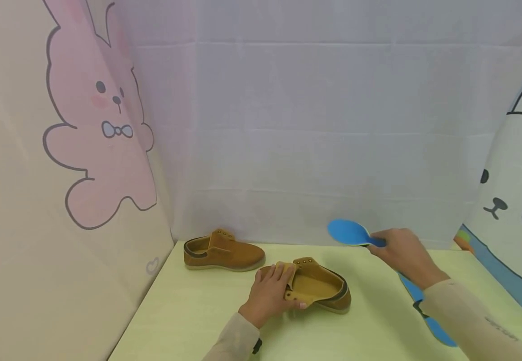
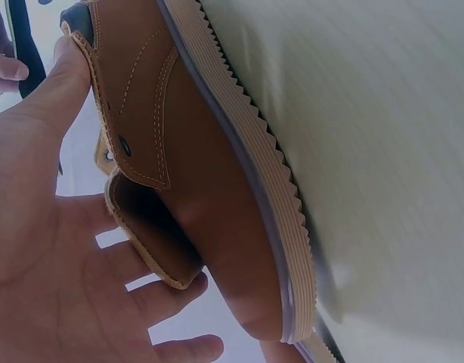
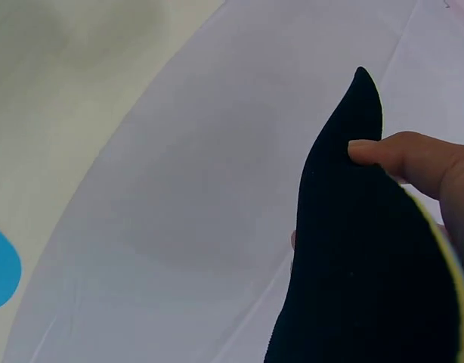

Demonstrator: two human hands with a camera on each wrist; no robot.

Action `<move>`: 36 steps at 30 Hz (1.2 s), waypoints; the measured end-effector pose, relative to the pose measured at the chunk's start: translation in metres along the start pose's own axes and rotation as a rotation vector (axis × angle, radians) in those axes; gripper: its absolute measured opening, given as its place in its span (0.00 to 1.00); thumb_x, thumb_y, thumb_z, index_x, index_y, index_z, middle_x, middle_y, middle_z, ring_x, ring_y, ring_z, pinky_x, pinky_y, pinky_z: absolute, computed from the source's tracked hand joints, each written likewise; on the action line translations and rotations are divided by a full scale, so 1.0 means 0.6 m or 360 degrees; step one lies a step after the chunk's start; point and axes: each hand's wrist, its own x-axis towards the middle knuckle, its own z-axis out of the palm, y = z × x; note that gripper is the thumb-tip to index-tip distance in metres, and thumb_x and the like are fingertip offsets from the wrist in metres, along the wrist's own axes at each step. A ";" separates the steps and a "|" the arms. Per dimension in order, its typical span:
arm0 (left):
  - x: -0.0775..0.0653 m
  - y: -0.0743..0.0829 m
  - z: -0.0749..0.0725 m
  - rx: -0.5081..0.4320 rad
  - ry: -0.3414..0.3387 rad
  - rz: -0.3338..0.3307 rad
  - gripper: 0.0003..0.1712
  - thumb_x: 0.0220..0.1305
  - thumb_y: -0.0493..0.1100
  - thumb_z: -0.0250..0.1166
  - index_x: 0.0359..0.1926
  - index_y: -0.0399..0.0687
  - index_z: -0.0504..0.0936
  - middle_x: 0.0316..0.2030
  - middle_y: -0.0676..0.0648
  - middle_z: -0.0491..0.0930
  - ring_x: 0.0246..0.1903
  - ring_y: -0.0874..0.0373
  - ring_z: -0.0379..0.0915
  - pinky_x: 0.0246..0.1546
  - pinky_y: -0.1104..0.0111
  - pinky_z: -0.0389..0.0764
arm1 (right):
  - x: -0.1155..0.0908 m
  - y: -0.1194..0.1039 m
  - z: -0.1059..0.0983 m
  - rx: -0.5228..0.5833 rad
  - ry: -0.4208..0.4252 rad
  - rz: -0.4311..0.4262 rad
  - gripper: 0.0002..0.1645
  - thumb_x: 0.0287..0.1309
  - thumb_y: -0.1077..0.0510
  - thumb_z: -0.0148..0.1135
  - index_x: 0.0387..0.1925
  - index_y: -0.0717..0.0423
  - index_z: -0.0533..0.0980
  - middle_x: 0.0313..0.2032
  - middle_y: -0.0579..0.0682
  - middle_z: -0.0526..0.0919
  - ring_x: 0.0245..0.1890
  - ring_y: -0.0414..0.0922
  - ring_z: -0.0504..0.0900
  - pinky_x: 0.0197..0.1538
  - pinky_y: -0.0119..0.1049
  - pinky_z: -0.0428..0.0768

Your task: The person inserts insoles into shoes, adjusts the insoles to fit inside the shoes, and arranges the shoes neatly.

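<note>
My left hand (image 1: 270, 296) lies over the front of a brown lace-up shoe (image 1: 333, 280) with a tan lining, its opening facing up. In the left wrist view, the thumb hooks the collar edge and the fingers spread at the raised tongue (image 2: 153, 234). Held up over the right side of the table is a blue insole (image 1: 348, 232), one end pinched in my right hand (image 1: 405, 255). The right wrist view shows the insole's dark underside (image 3: 368, 257), with the thumb pressing near its tip.
A matching brown shoe (image 1: 227, 254) stands at the back left of the pale table (image 1: 175, 321). Another blue insole (image 1: 439, 331) lies at the right, partly hidden under my right forearm. White curtains (image 1: 333, 125) with cartoon animals enclose the table's back and sides.
</note>
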 end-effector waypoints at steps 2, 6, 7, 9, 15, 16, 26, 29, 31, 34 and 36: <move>0.000 0.000 0.000 -0.0012 -0.0002 -0.0006 0.58 0.55 0.78 0.63 0.80 0.58 0.58 0.77 0.44 0.56 0.76 0.43 0.51 0.71 0.37 0.51 | 0.000 -0.007 -0.001 0.0001 -0.0010 -0.0007 0.22 0.61 0.55 0.67 0.50 0.67 0.84 0.33 0.59 0.88 0.22 0.44 0.78 0.34 0.49 0.80; 0.001 -0.001 -0.002 -0.0020 0.0007 -0.0007 0.58 0.55 0.78 0.63 0.80 0.58 0.58 0.77 0.44 0.56 0.76 0.43 0.50 0.70 0.37 0.52 | 0.000 -0.023 -0.002 0.0009 -0.0029 -0.0045 0.20 0.60 0.56 0.67 0.49 0.67 0.85 0.26 0.52 0.86 0.15 0.39 0.66 0.27 0.39 0.71; 0.001 -0.001 -0.002 -0.0021 0.0010 -0.0006 0.58 0.55 0.78 0.63 0.80 0.58 0.58 0.77 0.43 0.56 0.76 0.43 0.51 0.70 0.37 0.52 | 0.001 -0.028 -0.001 0.0001 -0.0035 -0.0055 0.20 0.60 0.56 0.67 0.48 0.67 0.85 0.26 0.51 0.86 0.16 0.39 0.67 0.27 0.39 0.71; 0.001 -0.001 -0.002 -0.0020 0.0009 -0.0007 0.58 0.55 0.78 0.63 0.80 0.58 0.58 0.77 0.43 0.56 0.76 0.43 0.50 0.70 0.37 0.52 | 0.002 -0.037 0.000 -0.0024 -0.0042 -0.0092 0.18 0.59 0.56 0.68 0.46 0.65 0.87 0.32 0.53 0.88 0.19 0.38 0.71 0.29 0.39 0.75; 0.002 -0.002 0.002 -0.0014 0.0014 -0.0013 0.58 0.54 0.79 0.63 0.80 0.59 0.58 0.77 0.44 0.56 0.76 0.43 0.50 0.70 0.37 0.53 | 0.005 -0.060 0.005 -0.0039 -0.0140 -0.0138 0.15 0.56 0.58 0.68 0.41 0.63 0.88 0.34 0.52 0.88 0.28 0.42 0.76 0.32 0.40 0.77; 0.003 -0.002 0.003 -0.0013 0.0018 -0.0014 0.58 0.54 0.79 0.63 0.80 0.59 0.58 0.77 0.44 0.56 0.76 0.43 0.50 0.70 0.37 0.53 | 0.005 -0.064 0.006 -0.0034 -0.0162 -0.0141 0.14 0.56 0.58 0.69 0.41 0.63 0.88 0.35 0.53 0.88 0.29 0.43 0.77 0.33 0.41 0.78; 0.004 -0.007 0.016 0.0023 0.0046 0.0001 0.59 0.54 0.80 0.62 0.79 0.58 0.59 0.77 0.45 0.57 0.75 0.43 0.52 0.70 0.37 0.53 | 0.000 -0.088 0.025 0.0009 -0.0326 -0.0197 0.13 0.55 0.60 0.73 0.40 0.64 0.88 0.39 0.56 0.88 0.35 0.47 0.83 0.37 0.43 0.83; 0.004 -0.007 0.016 0.0026 0.0054 0.0004 0.59 0.54 0.80 0.61 0.79 0.57 0.59 0.77 0.44 0.57 0.75 0.43 0.52 0.69 0.37 0.54 | -0.002 -0.095 0.031 0.0015 -0.0369 -0.0231 0.11 0.56 0.61 0.73 0.40 0.63 0.88 0.39 0.55 0.88 0.33 0.44 0.82 0.36 0.42 0.82; 0.004 -0.007 0.015 0.0022 0.0058 0.0005 0.59 0.54 0.80 0.62 0.79 0.57 0.59 0.77 0.44 0.57 0.75 0.43 0.52 0.69 0.37 0.54 | -0.003 -0.099 0.036 0.0009 -0.0385 -0.0257 0.09 0.56 0.62 0.73 0.39 0.61 0.89 0.38 0.53 0.88 0.31 0.42 0.80 0.35 0.39 0.80; 0.005 -0.006 0.014 0.0021 0.0067 0.0004 0.59 0.54 0.80 0.62 0.79 0.57 0.60 0.76 0.44 0.58 0.75 0.43 0.53 0.69 0.37 0.54 | -0.004 -0.104 0.043 -0.0010 -0.0383 -0.0291 0.08 0.54 0.62 0.73 0.37 0.60 0.89 0.36 0.51 0.88 0.30 0.40 0.78 0.33 0.38 0.78; 0.005 -0.006 0.014 0.0014 0.0067 -0.0002 0.59 0.54 0.80 0.63 0.79 0.58 0.59 0.76 0.44 0.58 0.75 0.43 0.52 0.70 0.37 0.54 | -0.005 -0.107 0.048 -0.0024 -0.0375 -0.0303 0.09 0.53 0.62 0.74 0.36 0.60 0.89 0.36 0.51 0.88 0.30 0.41 0.78 0.33 0.37 0.77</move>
